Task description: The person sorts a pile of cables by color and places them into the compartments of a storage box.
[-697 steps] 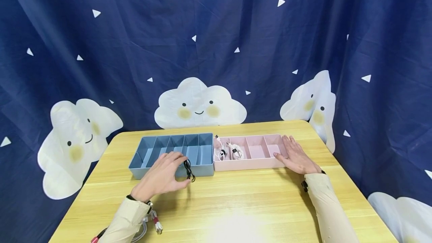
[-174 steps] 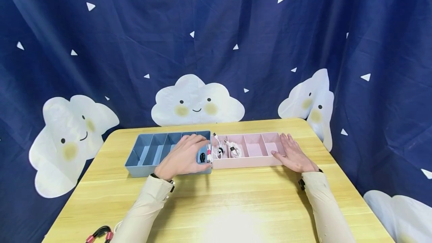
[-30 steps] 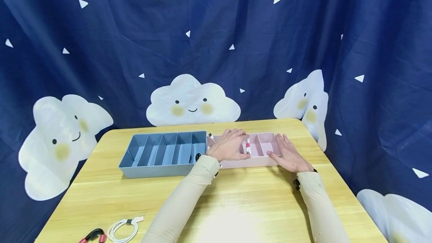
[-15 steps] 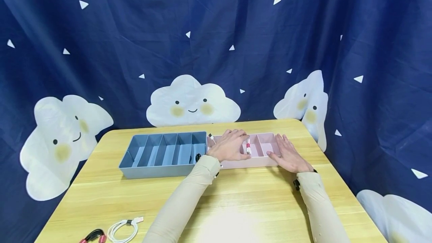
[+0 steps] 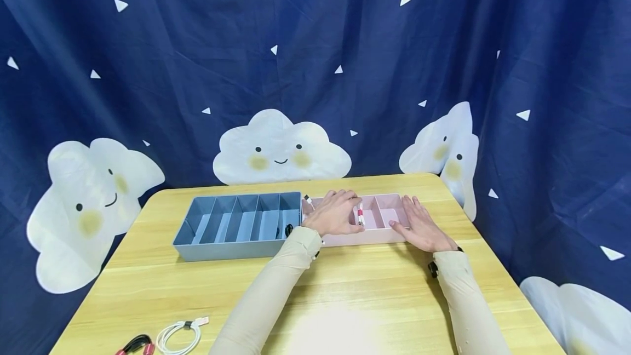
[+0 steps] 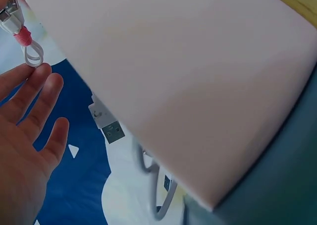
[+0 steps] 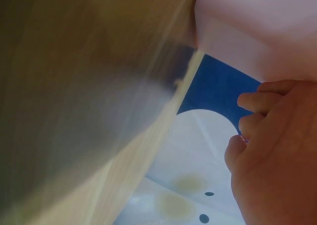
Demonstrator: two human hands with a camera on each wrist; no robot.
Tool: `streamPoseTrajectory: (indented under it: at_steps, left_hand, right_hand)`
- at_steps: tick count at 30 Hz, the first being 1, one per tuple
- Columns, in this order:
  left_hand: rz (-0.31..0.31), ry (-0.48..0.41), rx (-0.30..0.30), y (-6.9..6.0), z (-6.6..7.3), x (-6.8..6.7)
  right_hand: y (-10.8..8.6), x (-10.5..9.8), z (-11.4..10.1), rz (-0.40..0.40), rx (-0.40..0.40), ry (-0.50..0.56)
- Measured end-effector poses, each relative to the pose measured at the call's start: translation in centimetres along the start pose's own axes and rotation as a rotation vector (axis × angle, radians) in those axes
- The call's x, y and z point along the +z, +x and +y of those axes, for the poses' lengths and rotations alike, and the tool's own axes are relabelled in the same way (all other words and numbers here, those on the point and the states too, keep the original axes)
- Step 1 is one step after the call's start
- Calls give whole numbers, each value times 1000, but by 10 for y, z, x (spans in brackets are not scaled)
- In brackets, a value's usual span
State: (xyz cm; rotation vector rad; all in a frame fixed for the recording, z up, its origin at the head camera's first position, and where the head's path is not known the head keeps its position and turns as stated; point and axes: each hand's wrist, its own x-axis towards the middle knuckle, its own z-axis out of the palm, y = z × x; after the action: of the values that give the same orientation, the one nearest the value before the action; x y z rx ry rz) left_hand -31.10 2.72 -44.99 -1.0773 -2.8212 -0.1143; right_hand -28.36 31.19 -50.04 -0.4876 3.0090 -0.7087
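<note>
left hand pinches a white cable bundle between thumb and fingertips, at the third compartment from the left of the pink tray; bundle's long axis lies across the tray's length, metal plug end toward its near wall, loop toward its far wall; right hand rests, fingers extended, at its right end; blue tray abuts its left end.

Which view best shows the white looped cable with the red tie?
The left wrist view: the white looped cable with the red tie appears largest there, its metal plug visible near the frame's edge. The head view shows it small, held by the left hand; the right wrist view doesn't show it.
</note>
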Motion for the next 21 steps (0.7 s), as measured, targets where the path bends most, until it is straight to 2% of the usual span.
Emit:
streamPoseTrajectory:
  at_steps: [21]
  left_hand:
    - [-10, -21, -5, 5, 1, 6]
  right_hand:
    - [0, 0, 1, 4, 0, 10]
